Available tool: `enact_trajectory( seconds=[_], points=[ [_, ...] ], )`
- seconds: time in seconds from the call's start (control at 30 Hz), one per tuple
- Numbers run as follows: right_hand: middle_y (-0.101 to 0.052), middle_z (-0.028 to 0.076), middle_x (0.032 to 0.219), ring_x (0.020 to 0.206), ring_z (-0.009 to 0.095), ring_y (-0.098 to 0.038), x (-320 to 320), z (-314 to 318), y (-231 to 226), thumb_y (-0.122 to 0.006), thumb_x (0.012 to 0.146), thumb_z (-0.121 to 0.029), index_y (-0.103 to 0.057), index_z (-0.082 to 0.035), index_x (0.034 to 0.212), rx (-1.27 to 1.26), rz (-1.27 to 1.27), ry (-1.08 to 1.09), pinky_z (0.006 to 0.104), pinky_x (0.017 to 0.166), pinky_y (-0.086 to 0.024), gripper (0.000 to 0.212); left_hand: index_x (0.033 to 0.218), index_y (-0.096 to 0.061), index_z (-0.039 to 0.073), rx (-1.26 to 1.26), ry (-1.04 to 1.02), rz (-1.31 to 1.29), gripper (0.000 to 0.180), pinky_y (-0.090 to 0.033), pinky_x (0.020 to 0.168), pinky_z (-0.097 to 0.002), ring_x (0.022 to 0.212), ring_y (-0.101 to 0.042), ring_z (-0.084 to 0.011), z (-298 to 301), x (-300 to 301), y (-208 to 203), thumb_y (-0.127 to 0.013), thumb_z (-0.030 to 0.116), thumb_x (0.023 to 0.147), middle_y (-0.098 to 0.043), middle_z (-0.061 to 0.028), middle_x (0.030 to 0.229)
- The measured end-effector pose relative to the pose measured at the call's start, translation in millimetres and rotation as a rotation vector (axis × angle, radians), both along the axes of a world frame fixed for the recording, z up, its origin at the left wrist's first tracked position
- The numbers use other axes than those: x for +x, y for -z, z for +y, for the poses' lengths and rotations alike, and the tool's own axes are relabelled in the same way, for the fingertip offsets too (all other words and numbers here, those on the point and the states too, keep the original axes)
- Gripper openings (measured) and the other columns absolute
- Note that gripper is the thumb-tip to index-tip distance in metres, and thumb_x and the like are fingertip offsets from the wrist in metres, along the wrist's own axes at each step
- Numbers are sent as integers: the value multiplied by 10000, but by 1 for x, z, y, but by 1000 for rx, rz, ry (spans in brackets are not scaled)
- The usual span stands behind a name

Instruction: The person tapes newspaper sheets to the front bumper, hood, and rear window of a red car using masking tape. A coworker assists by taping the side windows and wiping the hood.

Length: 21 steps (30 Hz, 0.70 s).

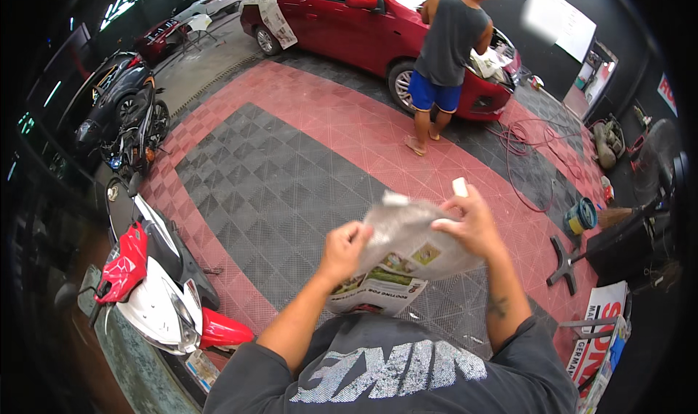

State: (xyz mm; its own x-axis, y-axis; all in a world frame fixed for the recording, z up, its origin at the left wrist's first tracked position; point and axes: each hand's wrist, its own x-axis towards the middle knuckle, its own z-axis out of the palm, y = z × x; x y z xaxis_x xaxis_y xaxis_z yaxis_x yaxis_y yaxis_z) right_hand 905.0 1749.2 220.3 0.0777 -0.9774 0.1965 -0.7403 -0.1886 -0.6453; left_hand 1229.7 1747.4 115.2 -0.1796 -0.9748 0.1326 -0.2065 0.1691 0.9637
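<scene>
To your left stands a white-and-red scooter [156, 316]. The fingers of your left hand [342, 254] curl closed on the left edge of a newspaper [403, 250], which you hold up before your shirt [392, 334], above the floor. Beyond it, a person [451, 46] stands at a red car [342, 32]. Your right hand [472, 226] pinches the newspaper's upper right part; a small white item [459, 188] at its fingers is too unclear to name. Farther right stands a blue bucket [580, 217].

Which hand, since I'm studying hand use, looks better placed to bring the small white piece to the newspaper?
Probably the right hand: the small white piece sits against it, though the exact hold is unclear. The left hand holds the left side of the newspaper, farther from that piece.
</scene>
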Motion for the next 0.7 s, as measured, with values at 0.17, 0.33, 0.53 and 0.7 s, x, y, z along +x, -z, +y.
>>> enact_trajectory(
  seconds=[0.17, 0.33, 0.53, 0.7],
  points=[
    [-682, 126, 1151, 1005, 270, -674, -29, -123, -17, -1016, 856, -324, -862, 5, 1120, 227, -34, -118, 463, 878, -555, 449, 897, -699, 15, -50, -4, 136, 414, -401, 645, -311, 758, -450, -51, -172, 107, -65, -720, 322, 1174, -571, 75, 781],
    [-736, 51, 1173, 967, 156, -683, -19, -206, 76, -949, 953, -204, -869, 30, 1136, 445, -749, -64, 349, 837, -553, 308, 913, -714, 25, -26, -12, 58, 373, -405, 680, -274, 776, -458, -27, -273, 172, -80, -720, 284, 1182, -617, 90, 836],
    [-720, 51, 1240, 1090, 158, -662, 90, -309, 67, -925, 976, -182, -857, 40, 1174, 314, -1014, -133, 350, 946, -533, 305, 1004, -774, -14, -30, -73, 64, 319, -476, 707, -300, 798, -553, -50, -371, 214, -69, -739, 263, 1158, -709, 35, 845],
    [-703, 58, 1203, 1194, 194, -627, 136, -444, 91, -940, 950, -181, -873, 22, 1122, 248, -974, -137, 396, 1031, -500, 274, 1063, -791, -29, -5, -163, 102, 290, -494, 726, -272, 815, -588, -34, -480, 246, -50, -728, 235, 1166, -741, 31, 901]
  ],
)
